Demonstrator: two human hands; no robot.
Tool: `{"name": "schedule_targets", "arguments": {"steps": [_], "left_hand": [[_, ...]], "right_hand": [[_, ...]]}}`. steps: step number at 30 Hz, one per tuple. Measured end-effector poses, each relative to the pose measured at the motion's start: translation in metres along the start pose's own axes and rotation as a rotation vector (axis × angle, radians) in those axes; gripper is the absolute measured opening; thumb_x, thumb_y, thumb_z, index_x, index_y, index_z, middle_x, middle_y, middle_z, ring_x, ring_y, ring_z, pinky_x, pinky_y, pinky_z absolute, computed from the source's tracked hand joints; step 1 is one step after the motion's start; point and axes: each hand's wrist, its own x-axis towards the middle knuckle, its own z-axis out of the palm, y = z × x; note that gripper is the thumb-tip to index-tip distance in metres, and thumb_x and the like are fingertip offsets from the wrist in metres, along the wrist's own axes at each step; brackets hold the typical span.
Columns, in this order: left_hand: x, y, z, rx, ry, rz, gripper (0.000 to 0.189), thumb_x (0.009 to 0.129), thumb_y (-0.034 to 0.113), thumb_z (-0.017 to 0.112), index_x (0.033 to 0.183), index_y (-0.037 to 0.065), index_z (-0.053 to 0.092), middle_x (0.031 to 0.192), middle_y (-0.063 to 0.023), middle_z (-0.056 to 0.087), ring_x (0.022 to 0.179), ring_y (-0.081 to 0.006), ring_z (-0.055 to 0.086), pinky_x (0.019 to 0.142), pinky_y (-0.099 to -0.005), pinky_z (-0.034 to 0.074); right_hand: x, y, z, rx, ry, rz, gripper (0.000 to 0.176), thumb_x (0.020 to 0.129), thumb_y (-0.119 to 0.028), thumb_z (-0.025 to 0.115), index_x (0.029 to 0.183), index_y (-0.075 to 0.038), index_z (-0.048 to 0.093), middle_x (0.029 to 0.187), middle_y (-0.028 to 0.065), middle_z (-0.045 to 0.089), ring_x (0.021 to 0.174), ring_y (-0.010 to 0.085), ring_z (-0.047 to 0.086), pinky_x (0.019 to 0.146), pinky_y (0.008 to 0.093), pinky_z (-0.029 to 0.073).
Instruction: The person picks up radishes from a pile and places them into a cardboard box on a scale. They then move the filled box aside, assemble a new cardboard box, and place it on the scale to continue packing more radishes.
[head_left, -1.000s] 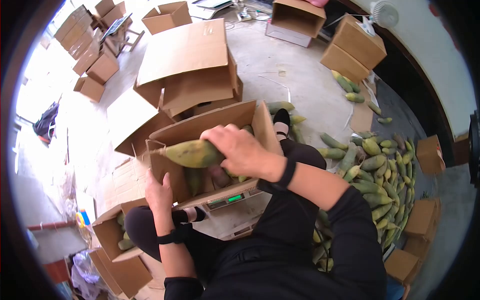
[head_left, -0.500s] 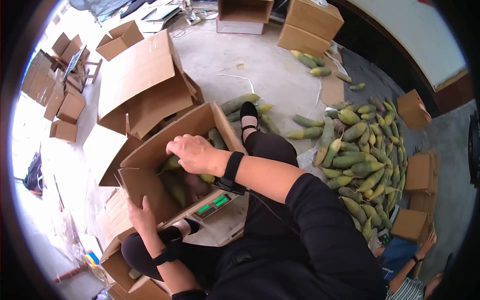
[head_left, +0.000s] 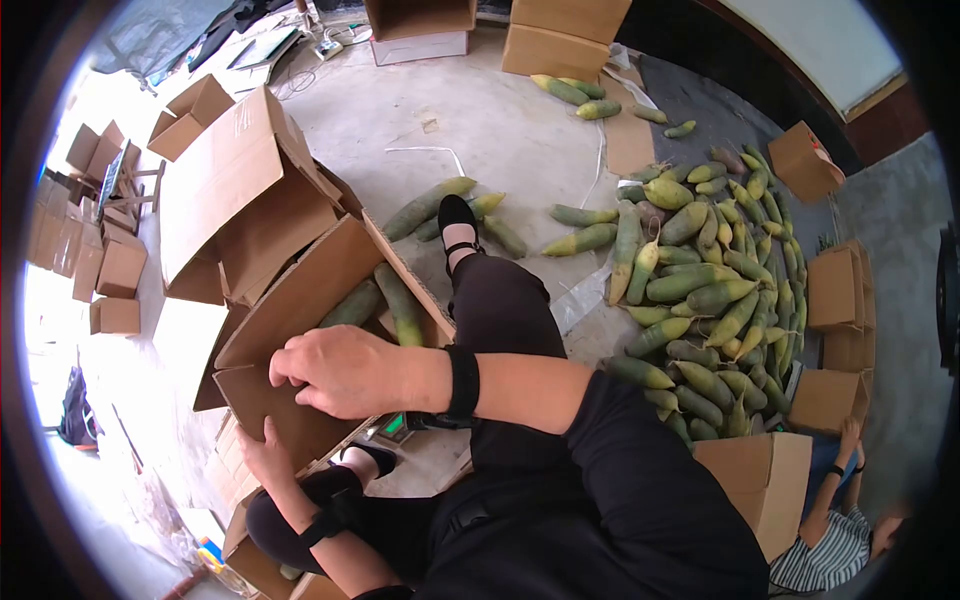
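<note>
From the head camera, looking down over the seated person's lap: the right hand (head_left: 340, 372) lies across the near flap of the open cardboard box (head_left: 300, 285), fingers curled over the flap's edge and nothing else in them. The left hand (head_left: 262, 455) is lower down, spread flat against the outside of the box's near wall, fingers pointing up and not closed round anything. The box sits tilted between the person's knees on a scale (head_left: 393, 428), whose green display peeks out under the right wrist. Inside it, against the far side, lie a few long green shoots (head_left: 400, 305).

I'd judge the box bottom-heavy with that load, and its walls soft enough to bow. The flaps are the weakest place to pull, so low on the walls or under the base looks the safer hold. The shoots themselves seem firm and tapered (smooth-husked, so likely a bit slick), best taken round the thick middle.

To the right a big pile of shoots (head_left: 710, 290) covers the floor, well apart from the box. Another person (head_left: 835, 540) crouches at the lower right corner
</note>
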Motion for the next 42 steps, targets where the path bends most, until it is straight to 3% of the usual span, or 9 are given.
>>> {"name": "schedule_targets", "arguments": {"steps": [8,24,29,31,33,35,37,39,42], "left_hand": [[0.004,-0.013,0.007,0.110,0.053,0.014,0.054,0.086,0.027,0.061,0.125,-0.007,0.044,0.115,-0.0273,0.056,0.106,-0.0403,0.054,0.089,-0.0427,0.043],[0.004,-0.012,0.006,0.097,0.059,-0.006,0.049,0.086,0.023,0.060,0.126,-0.002,0.046,0.114,-0.0237,0.058,0.106,-0.0380,0.055,0.090,-0.0414,0.044],[0.006,-0.020,0.007,0.096,0.082,0.023,0.048,0.085,0.022,0.060,0.124,-0.003,0.047,0.114,-0.0235,0.058,0.106,-0.0370,0.055,0.090,-0.0405,0.043],[0.005,-0.019,0.007,0.090,0.077,0.023,0.048,0.085,0.022,0.061,0.124,-0.003,0.047,0.114,-0.0235,0.057,0.106,-0.0370,0.055,0.090,-0.0403,0.043],[0.004,-0.015,0.005,0.084,0.072,0.023,0.048,0.085,0.022,0.061,0.124,-0.003,0.047,0.115,-0.0234,0.057,0.107,-0.0371,0.055,0.091,-0.0401,0.043],[0.003,-0.010,0.002,0.055,0.020,0.006,0.060,0.085,0.030,0.061,0.126,-0.009,0.043,0.119,-0.0275,0.054,0.111,-0.0386,0.052,0.094,-0.0400,0.041],[0.005,-0.012,0.005,0.077,0.036,0.007,0.054,0.085,0.027,0.061,0.125,-0.006,0.045,0.117,-0.0253,0.055,0.109,-0.0382,0.053,0.093,-0.0401,0.042],[0.006,-0.017,0.006,0.103,0.048,0.009,0.048,0.085,0.023,0.061,0.124,-0.003,0.047,0.116,-0.0232,0.057,0.107,-0.0378,0.054,0.091,-0.0402,0.042],[0.007,-0.020,0.006,0.063,0.008,0.002,0.050,0.086,0.025,0.060,0.124,-0.004,0.046,0.116,-0.0237,0.056,0.108,-0.0383,0.054,0.091,-0.0405,0.042]], "right_hand": [[-0.021,0.012,0.014,0.042,0.081,0.018,0.017,0.076,-0.008,0.064,0.091,-0.002,0.060,0.079,0.0109,0.061,0.081,0.0290,0.061,0.072,0.0382,0.048],[-0.024,0.019,-0.006,-0.082,0.204,-0.038,0.016,0.077,-0.009,0.063,0.091,-0.003,0.060,0.085,0.0110,0.063,0.084,0.0283,0.062,0.076,0.0378,0.048],[-0.032,0.007,-0.043,-0.129,0.364,-0.130,0.013,0.078,-0.009,0.062,0.090,-0.006,0.059,0.084,0.0091,0.062,0.084,0.0275,0.060,0.075,0.0375,0.047],[-0.041,0.004,-0.068,-0.166,0.494,-0.115,0.011,0.078,-0.013,0.063,0.087,-0.007,0.060,0.080,0.0098,0.062,0.076,0.0293,0.060,0.071,0.0400,0.048],[-0.058,0.007,-0.098,-0.188,0.570,-0.045,0.012,0.079,-0.010,0.061,0.090,-0.006,0.061,0.080,0.0103,0.063,0.073,0.0294,0.060,0.067,0.0374,0.049],[-0.081,0.028,-0.120,-0.131,0.653,0.068,0.015,0.079,-0.009,0.061,0.093,-0.004,0.062,0.080,0.0115,0.065,0.069,0.0275,0.062,0.063,0.0331,0.049],[-0.111,0.053,-0.139,-0.097,0.735,0.214,0.017,0.079,-0.009,0.061,0.095,-0.003,0.062,0.080,0.0122,0.066,0.067,0.0247,0.063,0.063,0.0297,0.049],[-0.151,0.092,-0.152,-0.182,0.780,0.436,0.018,0.079,-0.009,0.061,0.096,-0.003,0.062,0.081,0.0120,0.066,0.070,0.0227,0.063,0.066,0.0301,0.050],[-0.227,0.162,-0.147,-0.399,0.764,0.726,0.020,0.077,-0.012,0.062,0.095,-0.003,0.061,0.084,0.0144,0.065,0.077,0.0282,0.063,0.070,0.0349,0.049]]}}
